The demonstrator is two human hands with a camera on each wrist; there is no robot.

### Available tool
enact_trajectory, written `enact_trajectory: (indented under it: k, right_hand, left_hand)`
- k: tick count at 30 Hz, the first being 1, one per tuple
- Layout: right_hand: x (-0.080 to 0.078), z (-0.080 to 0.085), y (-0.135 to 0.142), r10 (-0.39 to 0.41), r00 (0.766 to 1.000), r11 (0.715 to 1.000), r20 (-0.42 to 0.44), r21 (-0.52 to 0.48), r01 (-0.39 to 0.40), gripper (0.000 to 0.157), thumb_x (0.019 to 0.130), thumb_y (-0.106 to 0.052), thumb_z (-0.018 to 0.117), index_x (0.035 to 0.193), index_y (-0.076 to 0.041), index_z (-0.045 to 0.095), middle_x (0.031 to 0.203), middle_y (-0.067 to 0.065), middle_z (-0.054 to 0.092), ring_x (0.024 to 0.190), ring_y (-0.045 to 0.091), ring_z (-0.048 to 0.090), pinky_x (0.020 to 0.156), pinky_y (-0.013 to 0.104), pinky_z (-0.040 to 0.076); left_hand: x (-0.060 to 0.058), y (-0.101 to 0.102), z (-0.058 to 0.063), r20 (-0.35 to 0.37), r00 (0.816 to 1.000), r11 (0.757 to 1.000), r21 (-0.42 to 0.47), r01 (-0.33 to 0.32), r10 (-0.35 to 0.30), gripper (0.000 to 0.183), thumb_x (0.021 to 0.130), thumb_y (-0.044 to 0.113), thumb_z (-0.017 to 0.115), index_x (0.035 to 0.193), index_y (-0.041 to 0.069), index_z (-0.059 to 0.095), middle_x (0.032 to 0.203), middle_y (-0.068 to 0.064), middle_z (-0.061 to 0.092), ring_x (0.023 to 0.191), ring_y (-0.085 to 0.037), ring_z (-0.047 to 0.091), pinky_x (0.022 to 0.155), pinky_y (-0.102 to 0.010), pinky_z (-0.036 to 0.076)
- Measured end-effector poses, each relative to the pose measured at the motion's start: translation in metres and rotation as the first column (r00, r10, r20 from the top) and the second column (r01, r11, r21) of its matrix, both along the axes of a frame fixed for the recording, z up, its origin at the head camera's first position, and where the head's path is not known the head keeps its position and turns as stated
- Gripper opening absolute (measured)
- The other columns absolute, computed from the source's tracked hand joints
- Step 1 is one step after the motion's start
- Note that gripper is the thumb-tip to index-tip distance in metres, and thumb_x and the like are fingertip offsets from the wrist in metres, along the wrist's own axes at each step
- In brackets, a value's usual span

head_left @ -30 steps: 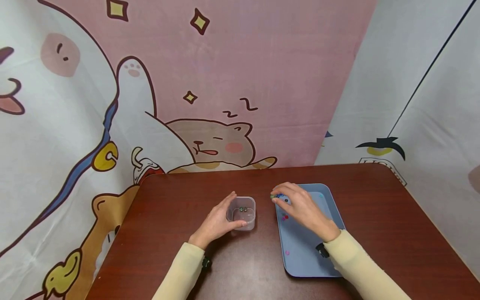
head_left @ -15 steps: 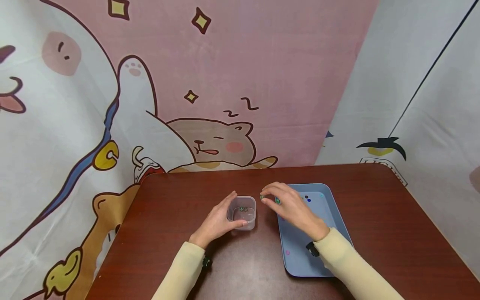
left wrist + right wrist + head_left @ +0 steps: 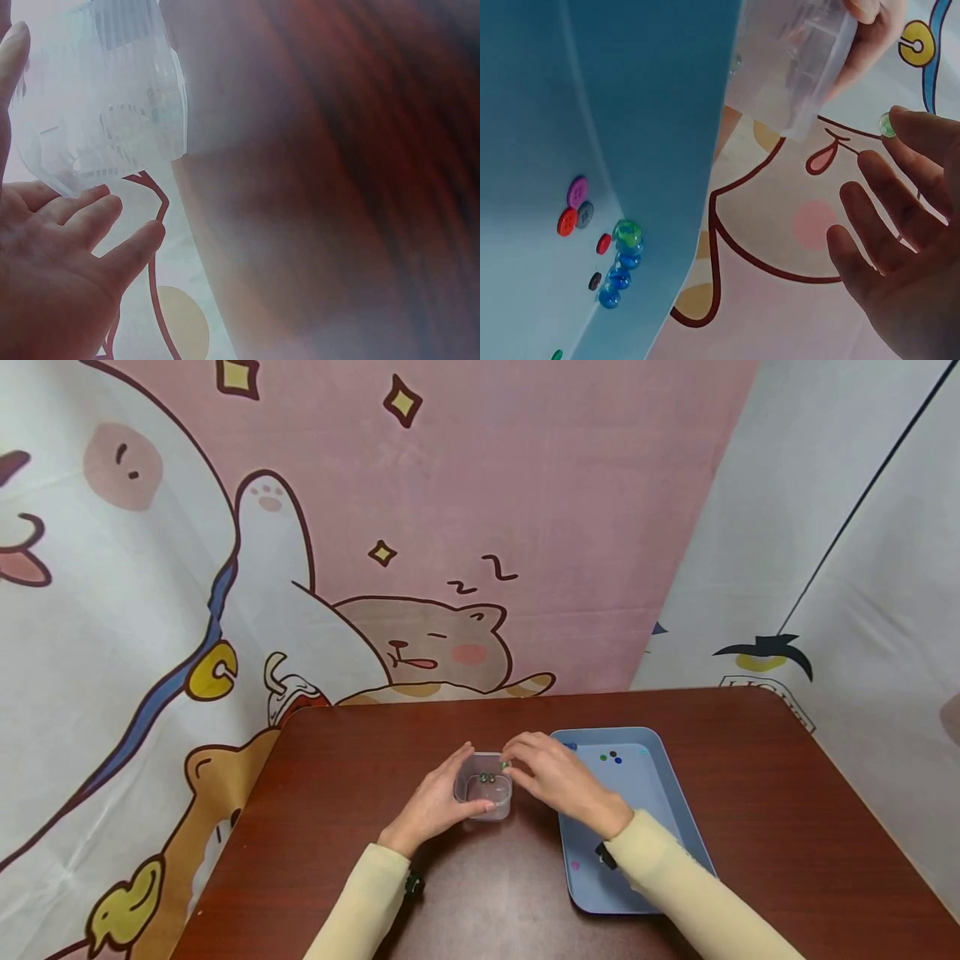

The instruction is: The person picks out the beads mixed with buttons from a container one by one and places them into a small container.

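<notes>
My left hand [image 3: 431,810] holds a small clear plastic container [image 3: 501,800], with the thumb on its near side and the fingers along its left side. Several green marbles [image 3: 487,777] lie on the container's bottom. My right hand [image 3: 558,781] is at the container's right rim. In the right wrist view, its thumb and index finger pinch a green marble [image 3: 887,124], while the other fingers are spread. The left wrist view shows the pale container [image 3: 97,97] with the left fingers [image 3: 94,217] beside its base.
A blue tray [image 3: 618,810] lies to the right, partly under the right forearm. In it are a row of blue marbles [image 3: 619,277], a green marble [image 3: 628,233] and several buttons [image 3: 577,193]. A patterned cloth [image 3: 585,527] hangs behind the brown table [image 3: 337,760].
My right hand has moved left from over the tray to the container's rim, carrying the green marble. The left hand and container have stayed in place.
</notes>
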State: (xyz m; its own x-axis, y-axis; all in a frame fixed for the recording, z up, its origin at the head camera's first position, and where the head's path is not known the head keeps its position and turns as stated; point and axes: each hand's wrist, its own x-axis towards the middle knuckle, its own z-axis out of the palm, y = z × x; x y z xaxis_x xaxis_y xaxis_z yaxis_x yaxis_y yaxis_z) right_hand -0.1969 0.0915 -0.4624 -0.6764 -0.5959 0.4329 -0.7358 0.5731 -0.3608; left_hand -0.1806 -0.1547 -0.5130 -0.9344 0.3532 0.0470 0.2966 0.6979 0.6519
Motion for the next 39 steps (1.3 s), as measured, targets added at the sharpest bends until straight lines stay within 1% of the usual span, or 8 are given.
enact_trajectory:
  k: [5,9,17,21,25,30,35,39]
  right_hand:
    - [-0.002,-0.006,-0.005,0.012,1.000,0.999,0.014,0.050,-0.013,0.012,0.093,-0.016,0.080,0.104,-0.011,0.077,0.110,0.000,0.070,0.100,0.018,0.065,0.085,0.037,0.056]
    - [-0.003,-0.009,-0.008,0.023,1.000,0.996,0.016,0.080,-0.024,0.013,0.092,-0.016,0.080,0.104,-0.010,0.078,0.109,0.001,0.071,0.098,0.019,0.065,0.083,0.037,0.056]
    - [-0.004,-0.013,-0.013,0.023,0.997,0.983,-0.078,0.186,-0.008,0.011,0.093,-0.022,0.080,0.101,-0.015,0.079,0.107,0.000,0.072,0.097,0.019,0.067,0.085,0.040,0.056]
    - [-0.004,-0.016,-0.013,0.025,0.993,0.980,-0.119,0.197,-0.001,0.012,0.091,-0.022,0.083,0.099,-0.015,0.079,0.106,0.001,0.072,0.095,0.020,0.067,0.083,0.041,0.056]
    - [-0.004,-0.017,-0.013,0.031,0.991,0.984,-0.128,0.178,-0.008,0.014,0.089,-0.022,0.084,0.099,-0.013,0.079,0.104,0.002,0.072,0.095,0.021,0.066,0.083,0.042,0.056]
    - [-0.001,-0.014,-0.010,0.027,0.997,0.993,-0.074,0.117,-0.018,0.017,0.091,-0.020,0.082,0.104,-0.010,0.078,0.109,0.003,0.072,0.101,0.023,0.067,0.088,0.044,0.056]
    - [0.000,-0.011,0.001,-0.022,1.000,1.000,-0.019,0.019,0.022,0.024,0.094,-0.020,0.079,0.114,-0.008,0.076,0.119,0.007,0.072,0.112,0.027,0.068,0.094,0.047,0.055]
    - [0.001,-0.008,0.016,-0.067,0.997,0.996,0.031,-0.056,0.068,0.031,0.097,-0.022,0.075,0.125,-0.008,0.073,0.130,0.011,0.070,0.124,0.032,0.063,0.101,0.052,0.052]
  left_hand:
    - [0.001,0.000,0.000,0.004,1.000,1.000,-0.011,-0.001,0.001,0.107,0.082,0.063,0.080,0.164,0.013,0.031,0.169,-0.004,0.030,0.147,-0.029,0.042,0.113,-0.052,0.041]
    - [0.001,0.000,0.000,0.001,1.000,1.000,-0.007,0.000,0.000,0.108,0.082,0.064,0.080,0.163,0.012,0.032,0.169,-0.004,0.030,0.147,-0.030,0.042,0.113,-0.053,0.041]
    - [0.000,0.000,0.000,-0.015,1.000,1.000,-0.007,0.006,-0.006,0.107,0.082,0.063,0.080,0.163,0.012,0.032,0.168,-0.004,0.031,0.147,-0.029,0.042,0.113,-0.051,0.042]
    - [0.000,0.001,0.000,-0.015,1.000,1.000,-0.006,0.008,-0.009,0.107,0.082,0.062,0.081,0.163,0.011,0.033,0.168,-0.005,0.032,0.146,-0.029,0.043,0.113,-0.051,0.042]
    - [0.000,0.001,0.001,-0.017,1.000,1.000,-0.002,0.011,-0.011,0.107,0.083,0.061,0.081,0.162,0.008,0.033,0.168,-0.006,0.031,0.146,-0.029,0.043,0.113,-0.051,0.042]
    - [0.000,0.001,0.001,-0.014,1.000,1.000,-0.001,0.009,-0.009,0.107,0.083,0.061,0.081,0.163,0.010,0.032,0.168,-0.006,0.031,0.147,-0.029,0.042,0.113,-0.051,0.041]
    - [0.001,0.001,0.002,-0.011,1.000,1.000,-0.001,0.002,-0.002,0.106,0.082,0.059,0.082,0.163,0.012,0.032,0.168,-0.006,0.031,0.145,-0.030,0.044,0.113,-0.052,0.041]
    - [0.003,0.002,0.004,-0.030,1.000,1.000,-0.021,0.004,-0.004,0.105,0.082,0.059,0.082,0.162,0.010,0.035,0.168,-0.009,0.031,0.146,-0.032,0.043,0.112,-0.055,0.041]
